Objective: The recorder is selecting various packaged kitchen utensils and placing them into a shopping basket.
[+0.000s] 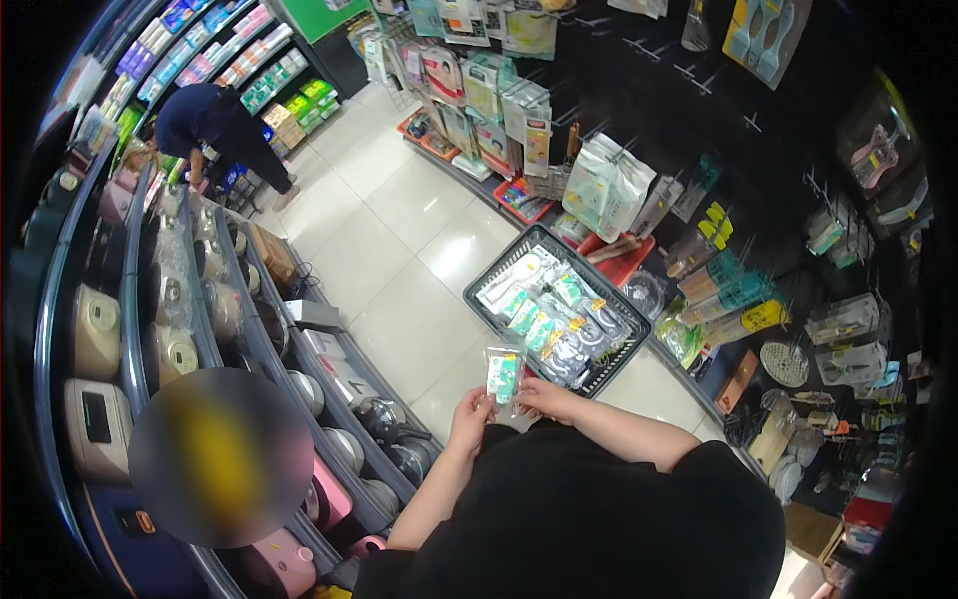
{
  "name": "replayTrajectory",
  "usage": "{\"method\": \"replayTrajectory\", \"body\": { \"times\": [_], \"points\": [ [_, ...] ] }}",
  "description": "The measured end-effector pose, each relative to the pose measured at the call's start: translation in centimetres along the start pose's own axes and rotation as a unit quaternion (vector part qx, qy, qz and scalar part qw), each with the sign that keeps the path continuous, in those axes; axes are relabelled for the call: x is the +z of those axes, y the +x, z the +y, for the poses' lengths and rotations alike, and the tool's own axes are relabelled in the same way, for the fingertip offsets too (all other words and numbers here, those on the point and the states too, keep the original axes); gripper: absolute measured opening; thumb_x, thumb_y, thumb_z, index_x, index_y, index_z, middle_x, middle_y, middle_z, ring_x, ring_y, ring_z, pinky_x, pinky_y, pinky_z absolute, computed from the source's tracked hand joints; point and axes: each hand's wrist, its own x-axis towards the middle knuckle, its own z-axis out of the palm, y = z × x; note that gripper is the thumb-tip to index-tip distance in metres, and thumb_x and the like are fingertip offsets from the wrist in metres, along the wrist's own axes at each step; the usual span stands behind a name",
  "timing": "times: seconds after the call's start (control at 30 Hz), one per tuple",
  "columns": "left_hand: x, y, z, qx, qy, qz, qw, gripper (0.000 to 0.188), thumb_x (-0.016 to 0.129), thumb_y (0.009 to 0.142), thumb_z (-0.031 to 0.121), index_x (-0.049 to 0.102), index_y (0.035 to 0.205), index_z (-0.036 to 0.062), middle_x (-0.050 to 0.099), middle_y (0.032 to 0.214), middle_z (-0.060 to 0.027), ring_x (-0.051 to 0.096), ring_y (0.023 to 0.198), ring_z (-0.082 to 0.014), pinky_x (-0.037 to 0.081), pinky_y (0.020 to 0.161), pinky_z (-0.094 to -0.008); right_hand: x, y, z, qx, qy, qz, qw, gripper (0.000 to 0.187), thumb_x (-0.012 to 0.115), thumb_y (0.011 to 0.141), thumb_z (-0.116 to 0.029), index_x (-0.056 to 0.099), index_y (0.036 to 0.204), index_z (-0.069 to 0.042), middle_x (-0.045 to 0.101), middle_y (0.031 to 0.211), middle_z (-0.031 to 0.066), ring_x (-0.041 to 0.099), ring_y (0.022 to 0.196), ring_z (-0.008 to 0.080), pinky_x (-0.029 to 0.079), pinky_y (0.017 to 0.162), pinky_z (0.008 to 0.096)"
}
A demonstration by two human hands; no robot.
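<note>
Between both hands, in front of my body, I hold a small clear plastic packet [504, 376] with a green and white card in it. My left hand [474, 410] pinches its lower left edge. Fingers of my right hand [544, 397] close on its lower right side. What the packet contains besides the card is too small to make out. Just beyond my hands a black plastic basket [482, 299] holds several similar green-and-white packets [532, 324], some with grey and white items showing through the clear plastic.
On the right, a dark display wall [639, 90] carries hanging packaged kitchen tools, with red trays [617, 262] along its foot. Shelves on the left hold rice cookers [97, 321] and boxes. A person in dark clothes [210, 125] bends at the far left shelves. Pale floor tiles [384, 240] run between.
</note>
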Motion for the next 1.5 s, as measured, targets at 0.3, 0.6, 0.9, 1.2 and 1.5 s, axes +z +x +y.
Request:
{"method": "replayTrajectory", "body": {
  "times": [0.3, 0.6, 0.9, 1.2, 1.5],
  "points": [
    [-1.5, 10.8, 1.9, -0.102, 0.069, -0.024, 0.992, 0.031, 0.062, 0.090, 0.020, 0.054, 0.112, -0.0006, 0.061, 0.084, -0.0041, 0.055, 0.068, -0.0097, 0.043, 0.057, -0.0221, -5.2, 1.0, 0.1, -0.027, 0.123, 0.127, 0.984, 0.022, 0.050, 0.094, -0.019, 0.056, 0.108, -0.004, 0.063, 0.092, 0.0063, 0.058, 0.080, 0.0115, 0.049, 0.069, 0.0242],
    [0.4, 28.4, 3.9, -0.136, 0.130, -0.114, 0.976, 0.035, 0.063, 0.088, 0.025, 0.048, 0.112, 0.0039, 0.059, 0.089, -0.0069, 0.058, 0.068, -0.0148, 0.044, 0.055, -0.0259, -3.3, 1.3, 0.5, -0.055, 0.208, 0.294, 0.931, 0.022, 0.046, 0.097, -0.020, 0.057, 0.109, -0.006, 0.064, 0.096, 0.0060, 0.060, 0.087, 0.0115, 0.047, 0.074, 0.0227],
    [0.7, 41.3, 4.7, -0.254, 0.159, -0.154, 0.942, 0.031, 0.052, 0.091, 0.026, 0.047, 0.113, 0.0048, 0.055, 0.090, -0.0080, 0.056, 0.064, -0.0170, 0.044, 0.052, -0.0288, 3.7, 5.7, -2.2, -0.057, 0.327, 0.409, 0.850, 0.020, 0.043, 0.098, -0.017, 0.056, 0.108, -0.006, 0.065, 0.097, 0.0070, 0.061, 0.089, 0.0138, 0.047, 0.077, 0.0245],
    [-2.2, 37.7, 2.4, -0.279, 0.201, -0.221, 0.913, 0.024, 0.052, 0.089, 0.021, 0.050, 0.109, 0.0067, 0.055, 0.090, -0.0055, 0.056, 0.066, -0.0148, 0.044, 0.053, -0.0279, 6.4, 6.2, -2.8, -0.062, 0.364, 0.470, 0.802, 0.020, 0.043, 0.096, -0.015, 0.057, 0.107, -0.005, 0.065, 0.097, 0.0076, 0.061, 0.088, 0.0151, 0.048, 0.076, 0.0266],
    [-0.5, 31.5, 1.1, -0.224, 0.257, -0.303, 0.890, 0.019, 0.051, 0.091, 0.023, 0.055, 0.095, 0.0051, 0.056, 0.081, -0.0046, 0.055, 0.064, -0.0149, 0.043, 0.056, -0.0291, 9.6, 3.9, 2.7, -0.107, 0.390, 0.484, 0.776, 0.022, 0.041, 0.096, -0.014, 0.057, 0.107, -0.004, 0.064, 0.096, 0.0083, 0.061, 0.087, 0.0152, 0.049, 0.076, 0.0269]
  ]
}}
